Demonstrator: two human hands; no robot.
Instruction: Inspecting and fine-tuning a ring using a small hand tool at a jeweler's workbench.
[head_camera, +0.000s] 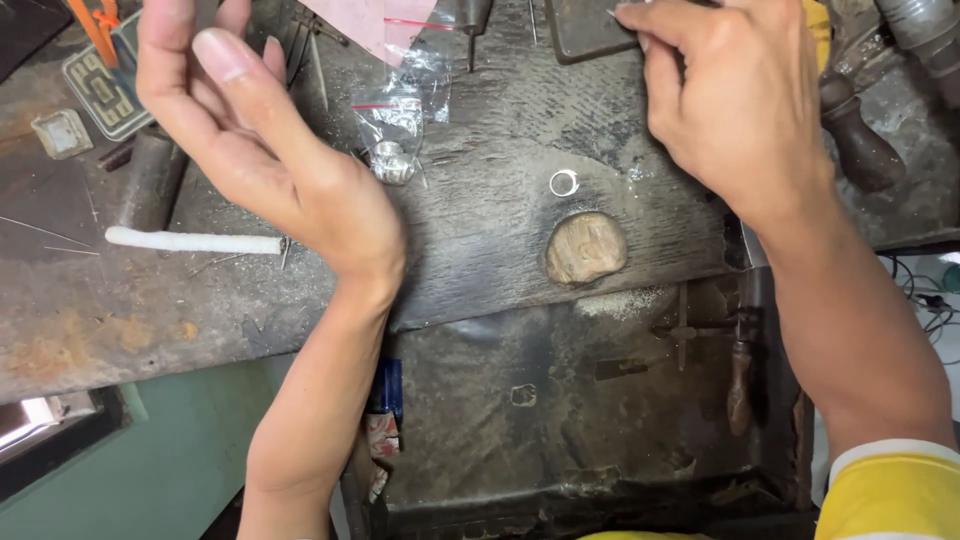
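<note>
My left hand (250, 130) is raised over the left of the worn wooden bench (480, 260), its fingers spread and its palm empty. My right hand (740, 100) is at the top right with thumb and fingers pinched on a thin metal piece (613, 12), right by a dark flat block (585, 30). A small silver ring (564, 182) lies on the bench between the hands, touched by neither. Just below the ring is a rounded, worn wooden knob (585, 248).
A white stick (195, 241) lies at the left beside a dark metal cylinder (150, 180). Clear plastic bags (405, 100) and a small silver lump (392, 162) sit near my left wrist. A wooden-handled tool (860, 140) lies at the right. A dark tray (560, 400) hangs below the bench.
</note>
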